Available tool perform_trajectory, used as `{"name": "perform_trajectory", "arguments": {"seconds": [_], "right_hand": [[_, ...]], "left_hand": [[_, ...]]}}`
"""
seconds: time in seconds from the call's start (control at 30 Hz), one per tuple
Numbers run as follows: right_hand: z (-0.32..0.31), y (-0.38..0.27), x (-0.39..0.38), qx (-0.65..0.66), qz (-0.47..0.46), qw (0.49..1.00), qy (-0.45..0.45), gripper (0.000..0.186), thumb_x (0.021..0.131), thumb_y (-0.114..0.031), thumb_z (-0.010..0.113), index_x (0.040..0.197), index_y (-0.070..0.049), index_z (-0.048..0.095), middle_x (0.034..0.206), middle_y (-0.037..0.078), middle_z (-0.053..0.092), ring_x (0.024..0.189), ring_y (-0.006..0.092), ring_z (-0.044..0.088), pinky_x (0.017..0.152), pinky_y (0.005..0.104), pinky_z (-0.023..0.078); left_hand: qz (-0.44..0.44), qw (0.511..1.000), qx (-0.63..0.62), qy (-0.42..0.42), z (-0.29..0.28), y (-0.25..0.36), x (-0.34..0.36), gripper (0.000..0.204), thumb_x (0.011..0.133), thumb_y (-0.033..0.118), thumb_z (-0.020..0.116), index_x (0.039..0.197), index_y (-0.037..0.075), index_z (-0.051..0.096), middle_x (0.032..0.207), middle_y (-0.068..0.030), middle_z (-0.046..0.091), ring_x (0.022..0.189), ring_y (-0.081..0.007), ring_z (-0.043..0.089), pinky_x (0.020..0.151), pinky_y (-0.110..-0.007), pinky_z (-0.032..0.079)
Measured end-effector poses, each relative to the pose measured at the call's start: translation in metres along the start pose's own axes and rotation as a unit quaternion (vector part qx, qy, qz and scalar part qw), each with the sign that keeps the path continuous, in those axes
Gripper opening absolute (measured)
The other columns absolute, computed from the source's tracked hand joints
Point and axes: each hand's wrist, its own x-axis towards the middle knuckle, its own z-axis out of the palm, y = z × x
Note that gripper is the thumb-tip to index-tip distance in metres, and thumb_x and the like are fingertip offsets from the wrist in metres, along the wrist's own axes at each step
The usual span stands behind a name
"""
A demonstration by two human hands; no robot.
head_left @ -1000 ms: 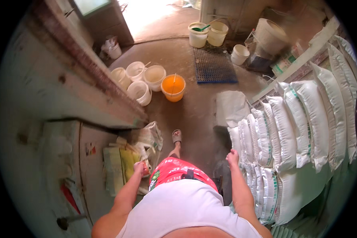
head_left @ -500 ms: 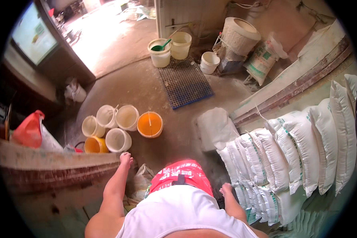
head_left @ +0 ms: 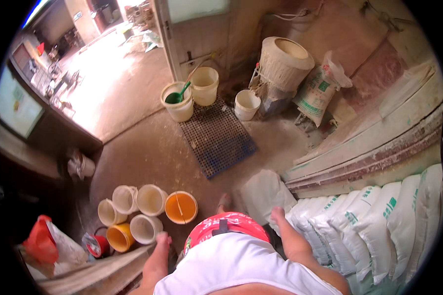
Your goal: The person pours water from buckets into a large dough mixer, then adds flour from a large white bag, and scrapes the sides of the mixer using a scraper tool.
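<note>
My left hand (head_left: 163, 239) hangs at my side with nothing in it, its fingers loosely apart. Nearest to it is a white bucket (head_left: 146, 229) on the floor. Around that one stand a yellow bucket (head_left: 120, 238), a bucket with an orange inside (head_left: 181, 207) and several off-white buckets (head_left: 151, 200). My right hand (head_left: 277, 215) is likewise bare and loosely open. It is close to a white sheet-covered pile (head_left: 268, 192) and the stacked white sacks (head_left: 369, 223). I wear a red apron (head_left: 202, 235) at the waist.
Ahead lies a dark grid mat (head_left: 216, 137). Beyond it are a bucket with a green scoop (head_left: 177, 102), another pale bucket (head_left: 205, 86), a small white bucket (head_left: 247, 104), a flour-dusted machine (head_left: 284, 66) and a leaning sack (head_left: 322, 88). A doorway opens at the far left; a red bag (head_left: 43, 239) sits left.
The view has tilted up and shifted, so the floor buckets and mat appear lower. One foot now shows ahead of the apron. My right hand has swung forward; both hands remain without any object.
</note>
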Motion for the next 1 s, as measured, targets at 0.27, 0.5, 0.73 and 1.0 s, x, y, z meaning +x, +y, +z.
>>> {"name": "perform_trajectory", "arguments": {"seconds": [0.27, 0.5, 0.73, 1.0], "right_hand": [[0.035, -0.258, 0.070, 0.029, -0.084, 0.996, 0.028, 0.037, 0.073, -0.005, 0.060, 0.110, -0.004, 0.060, 0.093, 0.015, 0.066, 0.069, 0.0223, 0.066, 0.056, 0.0358, 0.053], [0.065, -0.351, 0.147, 0.069, -0.074, 0.993, 0.058, 0.034, 0.075, -0.004, 0.054, 0.109, -0.001, 0.060, 0.091, 0.015, 0.067, 0.066, 0.0224, 0.065, 0.054, 0.0355, 0.051], [0.051, -0.340, 0.184, -0.049, 0.048, 0.991, 0.115, 0.016, 0.078, -0.009, 0.056, 0.086, 0.001, 0.065, 0.069, 0.011, 0.064, 0.059, 0.0238, 0.063, 0.050, 0.0387, 0.050], [0.066, -0.349, 0.233, 0.049, 0.002, 0.961, 0.272, 0.013, 0.074, -0.008, 0.052, 0.070, -0.004, 0.063, 0.066, 0.013, 0.061, 0.062, 0.0272, 0.062, 0.055, 0.0415, 0.048]], "left_hand": [[-0.032, 0.998, -0.057, 0.014, 0.098, 0.131, -0.005, 0.006, 0.088, 0.012, 0.051, 0.089, 0.007, 0.047, 0.069, -0.0059, 0.045, 0.055, -0.0205, 0.051, 0.049, -0.034, 0.047], [0.046, 0.997, -0.030, -0.062, 0.240, 0.315, 0.063, 0.005, 0.084, 0.007, 0.049, 0.085, 0.009, 0.046, 0.068, -0.0032, 0.042, 0.048, -0.0162, 0.043, 0.041, -0.029, 0.040], [0.059, 0.980, -0.012, -0.190, 0.357, 0.548, 0.126, 0.026, 0.078, -0.004, 0.049, 0.063, 0.014, 0.038, 0.054, 0.0003, 0.035, 0.040, -0.0140, 0.033, 0.034, -0.030, 0.025], [0.196, 0.952, 0.088, -0.217, 0.542, 0.775, 0.092, 0.018, 0.083, 0.002, 0.052, 0.099, 0.004, 0.058, 0.072, -0.0035, 0.051, 0.051, -0.0170, 0.051, 0.042, -0.028, 0.043]]}}
